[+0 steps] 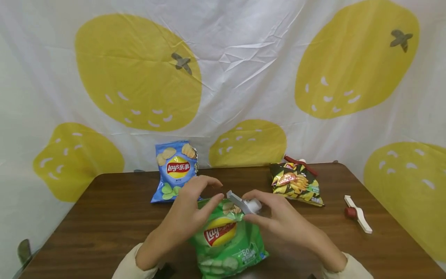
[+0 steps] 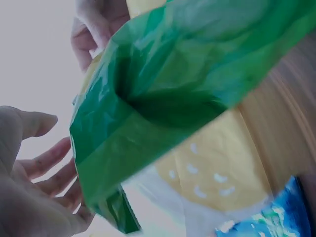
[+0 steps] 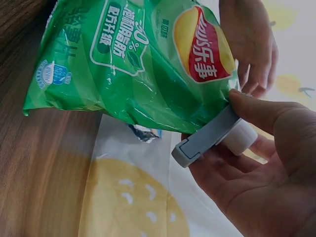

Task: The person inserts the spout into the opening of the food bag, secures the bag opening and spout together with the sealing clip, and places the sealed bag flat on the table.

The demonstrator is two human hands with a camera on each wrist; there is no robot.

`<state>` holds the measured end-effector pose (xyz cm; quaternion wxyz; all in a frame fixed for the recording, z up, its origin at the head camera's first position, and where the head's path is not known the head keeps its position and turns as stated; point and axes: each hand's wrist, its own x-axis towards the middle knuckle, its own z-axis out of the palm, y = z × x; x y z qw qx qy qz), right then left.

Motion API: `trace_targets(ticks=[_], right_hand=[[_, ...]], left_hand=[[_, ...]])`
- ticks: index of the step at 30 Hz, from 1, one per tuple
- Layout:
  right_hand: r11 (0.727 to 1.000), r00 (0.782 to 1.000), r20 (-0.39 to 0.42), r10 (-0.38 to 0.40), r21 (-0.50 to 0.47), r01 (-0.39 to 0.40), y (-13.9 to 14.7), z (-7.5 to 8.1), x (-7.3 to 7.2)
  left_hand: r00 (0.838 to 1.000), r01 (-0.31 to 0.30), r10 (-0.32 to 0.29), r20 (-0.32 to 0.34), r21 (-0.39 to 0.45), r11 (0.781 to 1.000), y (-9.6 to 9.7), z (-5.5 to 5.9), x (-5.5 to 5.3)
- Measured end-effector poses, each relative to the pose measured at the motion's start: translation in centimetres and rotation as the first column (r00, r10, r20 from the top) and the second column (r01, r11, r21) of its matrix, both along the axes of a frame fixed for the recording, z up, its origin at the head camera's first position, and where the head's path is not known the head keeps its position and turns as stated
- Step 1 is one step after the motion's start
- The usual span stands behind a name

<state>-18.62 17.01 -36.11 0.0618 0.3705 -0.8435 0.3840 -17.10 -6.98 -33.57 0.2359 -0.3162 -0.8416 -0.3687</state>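
Observation:
A green Lay's chip bag stands in front of me on the table, its top gathered. Across that top sits a grey bag clip with a white round spout cap. My right hand pinches the clip between thumb and fingers, the thumb lying on the clip's end by the bag. At the bag's upper left is my left hand, thumb and fingers spread apart. In the left wrist view the fingers of that hand are loosely extended beside the green film, gripping nothing.
A blue Lay's bag stands at the back left of the brown table. At the back right lies a black and yellow chip bag with a dark red clip on its top. A white clip with a red cap lies at the right.

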Motion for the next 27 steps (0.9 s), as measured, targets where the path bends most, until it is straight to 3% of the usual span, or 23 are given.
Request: trace_targets(ticks=[3,8,10,12,15,17,19,21,24,27], right_hand=[[0.999,1.000,0.001,-0.026,-0.023,0.026,0.0,-0.1,-0.2],[0.992,0.996,-0.019,-0.092,-0.086,0.090,-0.2,-0.5,-0.5],[0.989,0.994,-0.032,-0.105,-0.113,0.100,-0.3,-0.8,-0.7],[0.986,0.993,-0.048,-0.106,-0.137,0.099,-0.5,-1.2,-0.8],[0.980,0.991,-0.062,-0.118,-0.167,0.106,-0.6,-1.8,-1.0],[0.978,0.990,-0.067,-0.121,-0.177,0.108,-0.7,-2.1,-1.0],[0.978,0.988,-0.076,-0.131,-0.173,0.116,-0.6,-2.4,-1.1],[0.980,0.984,-0.102,-0.149,-0.147,0.133,-0.4,-2.7,-1.0],[0.979,0.965,-0.165,-0.204,-0.059,0.197,0.1,-2.8,-0.7],[0.945,0.924,-0.216,-0.316,0.019,0.328,0.6,-3.0,0.1]], left_hand=[[0.997,-0.074,0.074,-0.003,0.010,0.997,-1.2,-0.5,0.2],[0.982,-0.179,0.175,0.067,0.052,0.983,-3.3,-2.9,0.4],[0.971,-0.208,0.196,0.137,0.084,0.974,-4.1,-4.1,0.4],[0.953,-0.207,0.177,0.244,0.105,0.973,-4.6,-5.3,0.5],[0.911,-0.122,0.082,0.404,0.075,0.990,-4.8,-7.1,0.6],[0.887,-0.025,0.001,0.461,0.046,0.999,-4.7,-8.1,0.6],[0.884,0.060,-0.066,0.463,0.028,0.998,-4.6,-8.9,0.5],[0.893,0.100,-0.101,0.438,0.027,0.995,-4.4,-9.4,0.4],[0.903,0.119,-0.120,0.413,0.026,0.992,-4.3,-9.7,0.3],[0.899,0.118,-0.114,0.424,0.018,0.993,-4.2,-9.9,0.3]])
